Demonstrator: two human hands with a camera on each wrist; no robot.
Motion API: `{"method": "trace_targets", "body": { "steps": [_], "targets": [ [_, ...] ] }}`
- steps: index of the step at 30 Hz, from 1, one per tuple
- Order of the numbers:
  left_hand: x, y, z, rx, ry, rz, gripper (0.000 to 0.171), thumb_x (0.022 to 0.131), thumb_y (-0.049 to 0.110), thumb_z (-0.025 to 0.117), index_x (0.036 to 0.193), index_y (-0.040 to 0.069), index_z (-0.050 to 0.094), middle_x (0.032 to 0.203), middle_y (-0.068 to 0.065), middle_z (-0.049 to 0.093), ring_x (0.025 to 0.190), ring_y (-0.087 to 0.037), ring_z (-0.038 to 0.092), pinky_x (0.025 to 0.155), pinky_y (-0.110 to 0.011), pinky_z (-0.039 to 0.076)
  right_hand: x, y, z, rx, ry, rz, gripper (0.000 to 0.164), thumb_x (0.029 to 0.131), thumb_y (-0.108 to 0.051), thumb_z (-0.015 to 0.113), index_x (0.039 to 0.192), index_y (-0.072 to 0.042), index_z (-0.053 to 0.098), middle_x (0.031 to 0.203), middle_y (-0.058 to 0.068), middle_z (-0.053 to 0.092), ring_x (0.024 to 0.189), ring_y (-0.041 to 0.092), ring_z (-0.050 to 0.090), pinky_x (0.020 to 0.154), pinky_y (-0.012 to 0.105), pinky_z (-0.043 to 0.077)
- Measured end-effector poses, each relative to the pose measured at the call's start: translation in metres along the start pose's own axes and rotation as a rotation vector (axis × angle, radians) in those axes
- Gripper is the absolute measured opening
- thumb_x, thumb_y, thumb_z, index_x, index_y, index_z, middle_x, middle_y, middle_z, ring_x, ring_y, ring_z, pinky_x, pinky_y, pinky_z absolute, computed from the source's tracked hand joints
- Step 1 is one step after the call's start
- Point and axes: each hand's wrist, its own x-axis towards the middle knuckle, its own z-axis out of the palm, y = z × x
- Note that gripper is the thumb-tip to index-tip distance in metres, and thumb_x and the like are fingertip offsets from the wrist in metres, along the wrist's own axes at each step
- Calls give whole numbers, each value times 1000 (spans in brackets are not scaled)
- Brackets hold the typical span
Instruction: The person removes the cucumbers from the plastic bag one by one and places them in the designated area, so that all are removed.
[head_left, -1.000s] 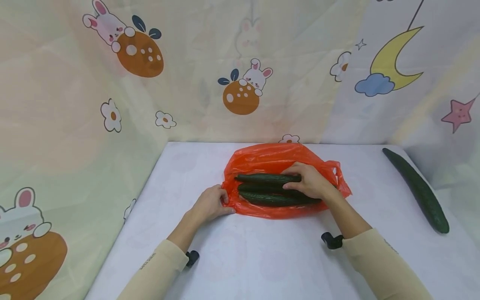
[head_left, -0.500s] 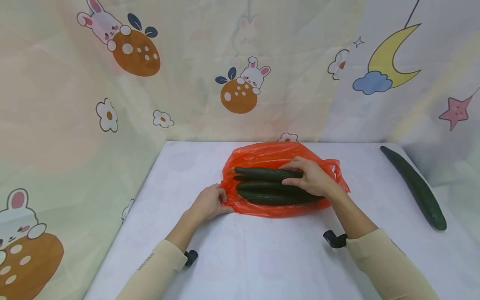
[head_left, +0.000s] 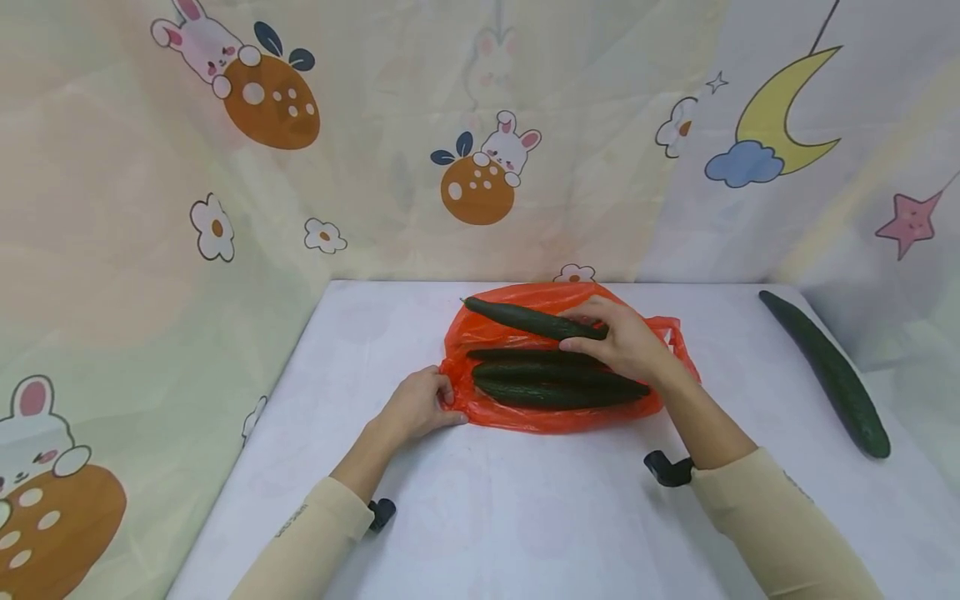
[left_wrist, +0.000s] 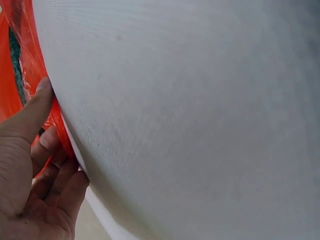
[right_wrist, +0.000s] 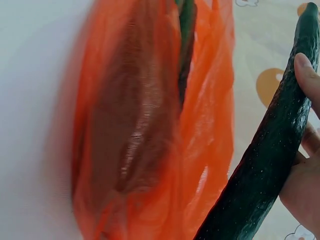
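Observation:
In the head view an orange-red plastic bag (head_left: 555, 293) lies at the back middle of the table, its near side drawn down. Three dark green cucumbers (head_left: 558, 395) lie side by side in it. My right hand (head_left: 626, 340) grips another cucumber (head_left: 517, 317) by its right part, raised above these, its stem end pointing left and away. The right wrist view shows this cucumber (right_wrist: 265, 160) slanting between thumb and fingers, beside the bag. My left hand (head_left: 422, 403) holds the bag's left edge; the left wrist view shows the thumb over the red plastic (left_wrist: 30, 45) and the fingers beneath.
One more cucumber (head_left: 832, 379) lies slanted on the white tabletop (head_left: 525, 517) near its right edge. The bag's handle loops (head_left: 671, 329) lie at its right end. A cartoon-printed cloth backdrop (head_left: 390, 150) rises behind and beside the table.
My right hand has lifted the rearmost cucumber from the others, up and toward the back, with its left end tilting away. The left hand stays at the bag's edge.

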Motion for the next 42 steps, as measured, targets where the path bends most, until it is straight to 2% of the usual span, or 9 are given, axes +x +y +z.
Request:
{"method": "trace_targets", "body": {
  "steps": [6, 12, 17, 22, 29, 35, 38, 42],
  "targets": [
    [1, 0, 0, 1, -5, 2, 38, 75, 45, 90, 86, 21, 64, 89, 1, 55, 83, -15, 54, 69, -28, 49, 4, -7, -11, 58, 18, -36, 45, 91, -30, 80, 133, -17, 67, 128, 7, 63, 117, 30, 56, 97, 53, 49],
    [0, 1, 0, 4, -4, 6, 38, 75, 45, 91, 86, 20, 63, 88, 1, 55, 82, -16, 53, 69, -28, 48, 7, -12, -21, 79, 51, -56, 43, 93, -27, 78, 134, -16, 67, 119, 8, 64, 112, 30, 57, 93, 49, 49],
    [-1, 2, -1, 12, -2, 9, 38, 75, 45, 90, 85, 20, 64, 87, 1, 54, 82, -16, 53, 68, -28, 48, 6, -14, -30, 87, 73, 10, 50, 93, -34, 78, 137, -16, 65, 127, 8, 63, 111, 31, 59, 85, 43, 53],
    [-1, 2, -1, 14, -2, 15, 39, 75, 46, 90, 85, 19, 64, 87, 1, 54, 81, -16, 53, 68, -28, 47, 2, -12, -40, 172, 87, 78, 47, 94, -33, 77, 137, -19, 65, 126, 6, 64, 107, 28, 62, 82, 36, 56],
    [-1, 2, -2, 14, 0, 28, 38, 76, 45, 90, 85, 19, 64, 86, 1, 54, 81, -16, 52, 68, -29, 47, -10, -7, -54, 177, 112, 124, 44, 97, -35, 73, 136, -16, 64, 123, 9, 66, 105, 27, 62, 79, 35, 59],
    [-2, 3, -3, 11, 2, 20, 38, 76, 44, 91, 85, 19, 64, 87, 0, 54, 82, -16, 52, 69, -29, 48, -22, 8, -65, 166, 155, 185, 45, 98, -36, 71, 138, -18, 62, 123, 11, 67, 102, 28, 66, 77, 40, 60],
    [-2, 4, -4, 16, -2, 22, 38, 76, 43, 91, 85, 19, 64, 87, 0, 54, 81, -16, 52, 69, -29, 47, -29, 18, -70, 156, 175, 213, 46, 98, -37, 70, 139, -18, 60, 123, 11, 66, 98, 24, 67, 74, 37, 60],
    [-2, 4, -4, 15, -6, 17, 37, 76, 43, 91, 85, 19, 64, 87, 0, 54, 82, -16, 52, 70, -29, 47, -38, 31, -77, 154, 209, 235, 46, 99, -37, 69, 138, -17, 60, 114, 10, 69, 88, 18, 69, 70, 34, 59]
  ]
}}
